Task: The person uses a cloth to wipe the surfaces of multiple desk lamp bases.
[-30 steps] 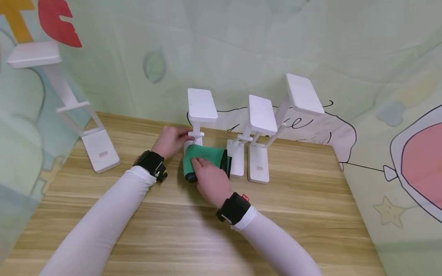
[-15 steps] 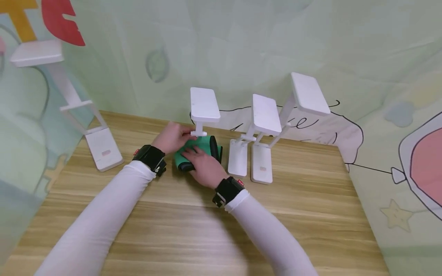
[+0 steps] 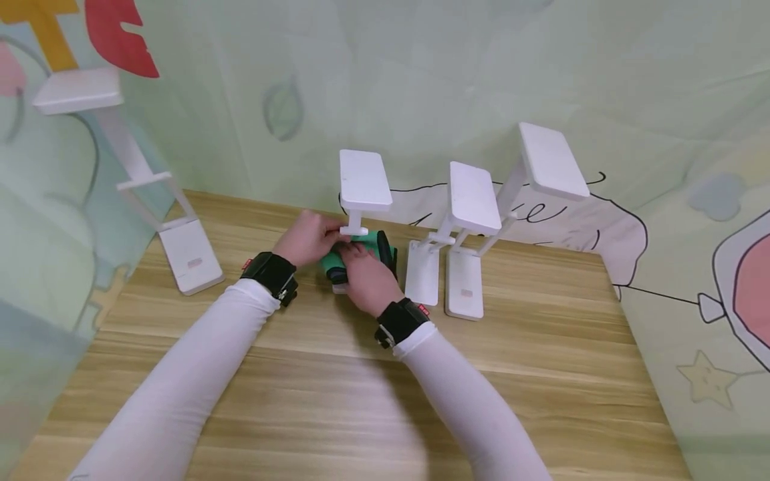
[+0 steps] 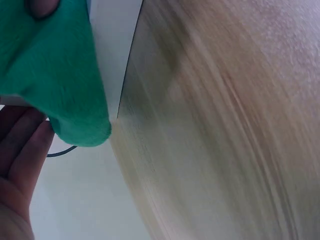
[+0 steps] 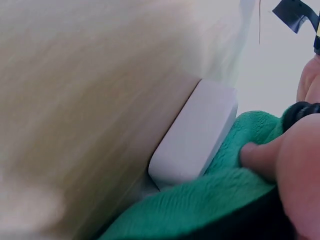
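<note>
A green cloth (image 3: 332,262) with black edging drapes over the base of a white folding stand (image 3: 363,179) near the back wall. My right hand (image 3: 369,280) holds the cloth against that base from the front. In the right wrist view, the thumb presses into the bunched cloth (image 5: 240,182) beside the white base (image 5: 195,130). From the left, my left hand (image 3: 308,238) grips the stand at its lower hinge, its fingertips partly hidden. The left wrist view has the left fingers (image 4: 29,152) behind the cloth (image 4: 65,75), close to the stand's white edge.
Two similar white stands (image 3: 475,197) (image 3: 553,160) stand close on the right, their bases side by side. Another stand (image 3: 191,257) is farther left, tall and tilted. A printed fabric backdrop (image 3: 421,87) rises behind the wooden table (image 3: 301,407).
The right hand has moved the cloth back and left, then slightly right, bunching it on the stand's base. The left hand has stayed at the hinge. The base's front edge now shows below the cloth.
</note>
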The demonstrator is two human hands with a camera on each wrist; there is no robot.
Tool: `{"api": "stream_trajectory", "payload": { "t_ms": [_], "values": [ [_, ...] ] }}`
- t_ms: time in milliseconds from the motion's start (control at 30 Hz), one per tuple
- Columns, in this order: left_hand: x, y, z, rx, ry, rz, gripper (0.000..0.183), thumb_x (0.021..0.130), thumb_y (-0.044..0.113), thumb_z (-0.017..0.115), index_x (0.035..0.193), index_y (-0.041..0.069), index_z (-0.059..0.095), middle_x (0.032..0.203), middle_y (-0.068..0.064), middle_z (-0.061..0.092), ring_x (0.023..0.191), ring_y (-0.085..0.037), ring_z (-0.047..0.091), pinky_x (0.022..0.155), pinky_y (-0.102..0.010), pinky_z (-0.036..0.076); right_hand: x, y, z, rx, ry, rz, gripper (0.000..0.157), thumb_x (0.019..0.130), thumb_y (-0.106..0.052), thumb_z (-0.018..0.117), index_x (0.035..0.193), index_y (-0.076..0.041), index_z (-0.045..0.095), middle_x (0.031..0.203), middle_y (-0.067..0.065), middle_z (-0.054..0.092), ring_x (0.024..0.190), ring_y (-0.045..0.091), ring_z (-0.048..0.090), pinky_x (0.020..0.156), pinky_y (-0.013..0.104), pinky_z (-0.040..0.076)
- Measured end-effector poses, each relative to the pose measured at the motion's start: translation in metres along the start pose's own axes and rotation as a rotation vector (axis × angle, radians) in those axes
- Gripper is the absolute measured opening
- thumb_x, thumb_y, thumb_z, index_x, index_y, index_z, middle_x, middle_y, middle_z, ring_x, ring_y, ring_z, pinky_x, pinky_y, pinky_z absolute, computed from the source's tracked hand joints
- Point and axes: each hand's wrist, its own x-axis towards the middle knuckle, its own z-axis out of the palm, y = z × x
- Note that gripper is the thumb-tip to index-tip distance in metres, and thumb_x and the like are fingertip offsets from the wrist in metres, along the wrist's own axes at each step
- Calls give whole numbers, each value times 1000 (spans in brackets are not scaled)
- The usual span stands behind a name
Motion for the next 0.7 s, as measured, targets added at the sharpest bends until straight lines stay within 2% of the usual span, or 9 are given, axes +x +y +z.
{"api": "stream_trajectory", "payload": {
  "t_ms": [133,300,467,700],
  "values": [
    [0,0,1,-4,11,-1,6,90,7,72,94,8,76,84,-1,74,69,-9,61,60,-32,52,-7,0,-1,-40,14,16,51,94,-6,58,144,-2,45,149,15,43,138,30,34,109,45,37],
    [0,0,3,-10,30,-8,6,89,11,74,91,7,77,82,-3,74,67,-8,63,57,-32,52,-24,-5,-1,-85,6,29,47,98,-5,53,144,0,46,148,21,44,136,34,36,108,45,38],
    [-1,1,3,-30,29,-42,6,89,9,74,93,5,77,83,-4,75,69,-9,65,59,-31,56,-43,-17,0,-137,-14,-6,46,99,-8,54,144,1,46,146,22,45,135,35,37,109,42,37],
    [-1,1,4,-17,37,-18,8,89,8,74,96,4,76,84,-6,75,62,-10,61,53,-31,51,-56,-38,1,-171,-45,-76,50,97,-9,58,145,-1,45,147,20,45,137,34,35,111,38,35]
  ]
}}
